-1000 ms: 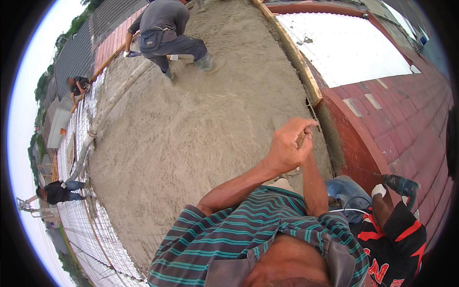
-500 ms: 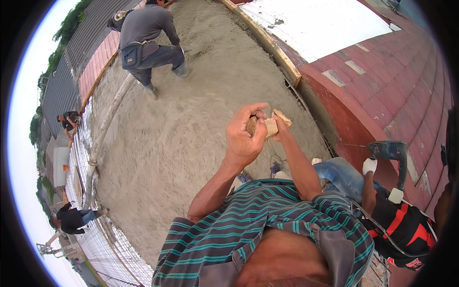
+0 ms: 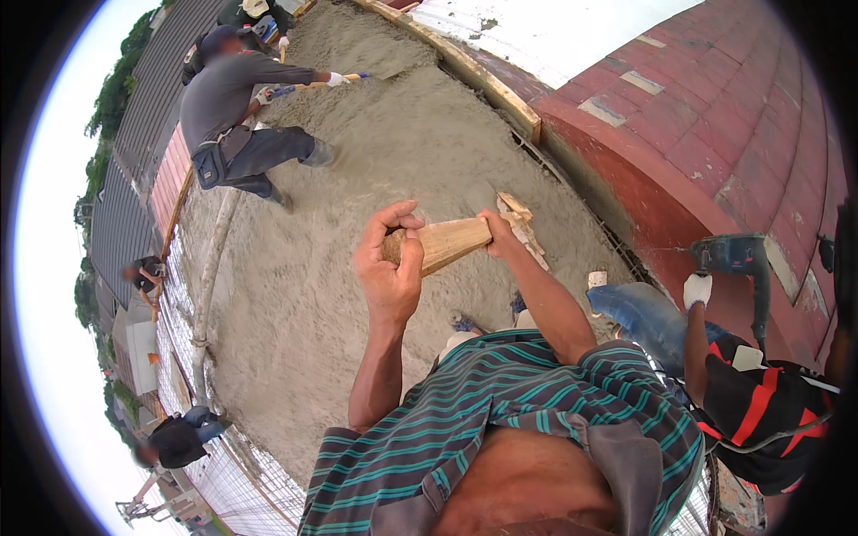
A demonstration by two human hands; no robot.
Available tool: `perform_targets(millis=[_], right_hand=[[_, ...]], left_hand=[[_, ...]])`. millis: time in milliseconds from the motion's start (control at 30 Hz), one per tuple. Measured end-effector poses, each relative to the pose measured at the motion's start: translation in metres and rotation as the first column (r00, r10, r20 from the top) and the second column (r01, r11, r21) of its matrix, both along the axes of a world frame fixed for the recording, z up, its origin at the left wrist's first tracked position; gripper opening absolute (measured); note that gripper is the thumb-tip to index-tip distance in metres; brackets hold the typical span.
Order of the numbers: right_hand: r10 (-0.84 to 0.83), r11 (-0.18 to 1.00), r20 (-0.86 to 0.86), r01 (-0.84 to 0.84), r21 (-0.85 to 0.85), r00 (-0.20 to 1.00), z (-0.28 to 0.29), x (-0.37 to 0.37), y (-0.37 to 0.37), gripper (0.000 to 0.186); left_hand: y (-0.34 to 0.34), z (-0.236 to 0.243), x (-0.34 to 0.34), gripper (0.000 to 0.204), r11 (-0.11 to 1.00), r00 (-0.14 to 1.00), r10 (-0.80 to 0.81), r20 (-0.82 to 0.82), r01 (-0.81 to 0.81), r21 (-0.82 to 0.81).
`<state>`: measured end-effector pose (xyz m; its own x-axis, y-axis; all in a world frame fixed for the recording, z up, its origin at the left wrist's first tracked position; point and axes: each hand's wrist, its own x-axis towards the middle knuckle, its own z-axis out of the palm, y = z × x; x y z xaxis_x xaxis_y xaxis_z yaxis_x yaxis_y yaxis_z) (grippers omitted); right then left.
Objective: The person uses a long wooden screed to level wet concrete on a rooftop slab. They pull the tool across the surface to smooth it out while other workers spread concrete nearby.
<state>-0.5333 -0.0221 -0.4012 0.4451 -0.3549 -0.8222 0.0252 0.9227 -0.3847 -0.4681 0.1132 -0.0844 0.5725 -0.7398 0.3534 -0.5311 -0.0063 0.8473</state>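
A tapered piece of pale wood (image 3: 451,243) is held level in front of my chest. My left hand (image 3: 391,268) has its fingers curled round the left end, where a rough brown face shows. At the other end, my right hand (image 3: 499,236) closes on the narrower part of the wood. Just beyond the right hand are several splintered wood pieces (image 3: 527,234); whether they touch it or lie on the concrete, I cannot tell. Wet grey concrete (image 3: 286,348) spreads below both hands, and my feet show under them.
A co-worker in grey (image 3: 223,107) works the concrete with a long-handled tool (image 3: 308,87) at far left. Close on my right, another person (image 3: 760,384) holds a power drill (image 3: 733,255) against a red wall. A thick hose (image 3: 204,286), steel mesh (image 3: 237,487) and a form board (image 3: 492,85) edge the concrete.
My hands have moved apart, the left one leftward, so more of the wood shows between them. The grey-clad co-worker has turned, and a long-handled tool now shows in that person's hands.
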Motion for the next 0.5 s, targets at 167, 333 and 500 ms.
perform_targets(millis=[167,333,500], right_hand=[[-0.017,0.999,-0.033,0.018,0.043,0.999,0.003,0.002,0.003,0.034],[-0.005,1.000,-0.042,0.006,0.015,0.999,0.003,0.003,0.003,0.046],[-0.025,1.000,-0.024,0.025,0.008,0.999,-0.009,0.004,0.002,0.044]], left_hand=[[0.003,0.004,0.000,0.031,0.999,0.998,0.049,0.031,-0.049,-0.007],[0.005,0.005,0.002,0.031,0.999,0.999,0.027,0.043,-0.026,-0.020],[0.004,0.000,0.008,0.029,0.999,1.000,-0.016,0.019,0.017,-0.033]])
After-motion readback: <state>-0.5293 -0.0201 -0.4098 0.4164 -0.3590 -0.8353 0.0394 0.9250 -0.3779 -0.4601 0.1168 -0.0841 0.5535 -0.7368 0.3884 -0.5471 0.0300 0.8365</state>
